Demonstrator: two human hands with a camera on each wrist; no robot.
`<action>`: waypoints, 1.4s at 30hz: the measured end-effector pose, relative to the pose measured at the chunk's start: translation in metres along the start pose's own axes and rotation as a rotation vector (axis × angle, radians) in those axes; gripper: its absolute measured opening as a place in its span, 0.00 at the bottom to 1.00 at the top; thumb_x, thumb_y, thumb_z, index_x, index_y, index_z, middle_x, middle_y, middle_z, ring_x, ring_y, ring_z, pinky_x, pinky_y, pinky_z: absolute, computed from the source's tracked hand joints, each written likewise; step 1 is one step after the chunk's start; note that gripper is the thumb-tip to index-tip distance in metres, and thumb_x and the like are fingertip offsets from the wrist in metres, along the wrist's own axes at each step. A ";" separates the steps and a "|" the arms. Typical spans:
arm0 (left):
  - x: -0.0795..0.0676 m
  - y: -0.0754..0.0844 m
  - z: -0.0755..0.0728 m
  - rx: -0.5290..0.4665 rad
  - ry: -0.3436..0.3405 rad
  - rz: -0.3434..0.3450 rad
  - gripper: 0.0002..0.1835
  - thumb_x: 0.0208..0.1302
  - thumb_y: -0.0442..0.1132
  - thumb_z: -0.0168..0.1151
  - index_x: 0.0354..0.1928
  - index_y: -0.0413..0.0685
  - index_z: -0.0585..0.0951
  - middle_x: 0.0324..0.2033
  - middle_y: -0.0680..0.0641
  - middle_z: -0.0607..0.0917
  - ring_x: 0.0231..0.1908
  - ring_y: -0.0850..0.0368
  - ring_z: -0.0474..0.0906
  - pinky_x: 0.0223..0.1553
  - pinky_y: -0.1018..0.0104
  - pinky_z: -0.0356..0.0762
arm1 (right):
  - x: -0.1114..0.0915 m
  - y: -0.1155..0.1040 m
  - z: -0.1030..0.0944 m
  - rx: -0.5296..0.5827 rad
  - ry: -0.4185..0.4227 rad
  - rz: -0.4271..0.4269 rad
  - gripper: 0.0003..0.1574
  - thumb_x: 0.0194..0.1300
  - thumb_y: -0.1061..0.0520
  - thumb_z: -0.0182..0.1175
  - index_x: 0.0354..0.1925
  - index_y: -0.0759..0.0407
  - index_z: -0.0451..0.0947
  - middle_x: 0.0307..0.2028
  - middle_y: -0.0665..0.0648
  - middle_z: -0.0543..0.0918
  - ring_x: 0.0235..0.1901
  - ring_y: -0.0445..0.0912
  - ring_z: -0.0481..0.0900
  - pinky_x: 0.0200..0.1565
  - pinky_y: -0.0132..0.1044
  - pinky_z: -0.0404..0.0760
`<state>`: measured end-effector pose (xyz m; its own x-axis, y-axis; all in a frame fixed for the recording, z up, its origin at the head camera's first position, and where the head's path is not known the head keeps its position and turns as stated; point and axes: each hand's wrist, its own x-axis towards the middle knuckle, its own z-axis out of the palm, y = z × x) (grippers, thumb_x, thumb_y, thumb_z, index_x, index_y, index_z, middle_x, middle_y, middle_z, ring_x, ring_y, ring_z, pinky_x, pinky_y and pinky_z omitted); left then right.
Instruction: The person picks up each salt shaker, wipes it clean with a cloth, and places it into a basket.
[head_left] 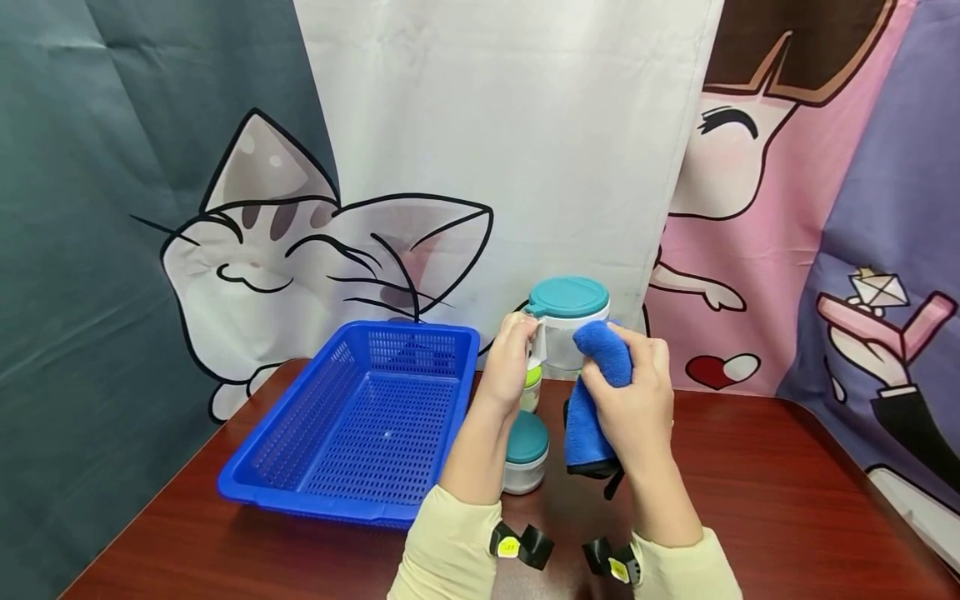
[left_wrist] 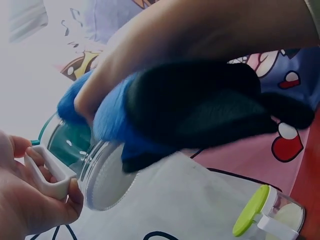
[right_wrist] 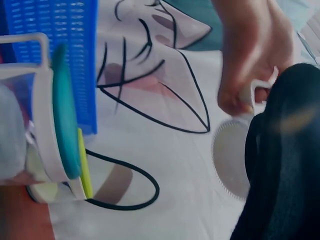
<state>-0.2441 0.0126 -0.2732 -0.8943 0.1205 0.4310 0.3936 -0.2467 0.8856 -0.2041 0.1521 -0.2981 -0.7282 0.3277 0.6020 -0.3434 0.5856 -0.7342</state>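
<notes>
My left hand (head_left: 510,358) grips the white handle (left_wrist: 62,182) of a clear jar with a teal lid (head_left: 568,297), held up in front of the backdrop. In my right hand (head_left: 637,392) is a bunched blue cloth (head_left: 592,417) with dark edging and a dark underside (right_wrist: 285,160). The cloth overlaps the jar's side in the head view. From the left wrist, the jar's round base (left_wrist: 107,180) shows, tilted, with the cloth right at its wall. In the right wrist view the dark side of the cloth hides much of the jar.
A blue perforated basket (head_left: 442,417) stands on the left of the red-brown table (head_left: 750,483). Between it and the right arm sit a smaller teal-lidded jar (head_left: 527,458) and a lime-lidded jar (left_wrist: 270,215). A printed cloth backdrop (head_left: 510,125) hangs behind the table.
</notes>
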 end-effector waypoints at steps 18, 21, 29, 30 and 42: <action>-0.001 0.003 -0.010 0.022 -0.059 -0.003 0.10 0.67 0.35 0.37 0.25 0.47 0.60 0.32 0.50 0.61 0.37 0.55 0.58 0.39 0.63 0.55 | 0.008 0.006 -0.009 0.085 0.002 0.023 0.21 0.60 0.52 0.59 0.53 0.50 0.74 0.45 0.57 0.70 0.43 0.49 0.68 0.38 0.48 0.71; 0.000 0.002 -0.010 0.049 -0.068 -0.011 0.11 0.69 0.36 0.37 0.27 0.45 0.62 0.38 0.49 0.61 0.42 0.54 0.57 0.42 0.62 0.55 | 0.008 0.006 -0.009 0.072 0.001 0.021 0.21 0.60 0.52 0.60 0.53 0.48 0.74 0.45 0.57 0.69 0.43 0.49 0.69 0.38 0.49 0.72; -0.001 0.001 -0.009 0.196 -0.034 0.032 0.12 0.73 0.38 0.41 0.38 0.35 0.69 0.45 0.44 0.69 0.46 0.52 0.65 0.45 0.63 0.64 | 0.008 0.007 -0.010 0.063 -0.004 0.026 0.22 0.60 0.52 0.60 0.53 0.49 0.73 0.45 0.58 0.69 0.43 0.52 0.69 0.39 0.52 0.73; -0.001 0.001 -0.009 0.228 -0.024 0.047 0.12 0.73 0.38 0.42 0.38 0.34 0.70 0.45 0.43 0.70 0.45 0.52 0.66 0.45 0.64 0.65 | 0.008 0.008 -0.009 0.059 -0.003 0.026 0.22 0.60 0.52 0.60 0.53 0.48 0.73 0.45 0.58 0.69 0.43 0.52 0.69 0.39 0.52 0.73; -0.003 0.002 -0.011 0.286 0.008 0.190 0.12 0.70 0.37 0.48 0.37 0.32 0.74 0.46 0.41 0.74 0.42 0.53 0.71 0.43 0.65 0.72 | 0.010 0.010 -0.010 0.058 0.008 0.012 0.22 0.59 0.52 0.60 0.53 0.49 0.74 0.45 0.58 0.70 0.44 0.51 0.69 0.39 0.51 0.71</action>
<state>-0.2429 0.0013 -0.2747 -0.8005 0.0909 0.5924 0.5959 0.0156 0.8029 -0.2092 0.1688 -0.2966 -0.7275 0.3409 0.5954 -0.3686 0.5377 -0.7583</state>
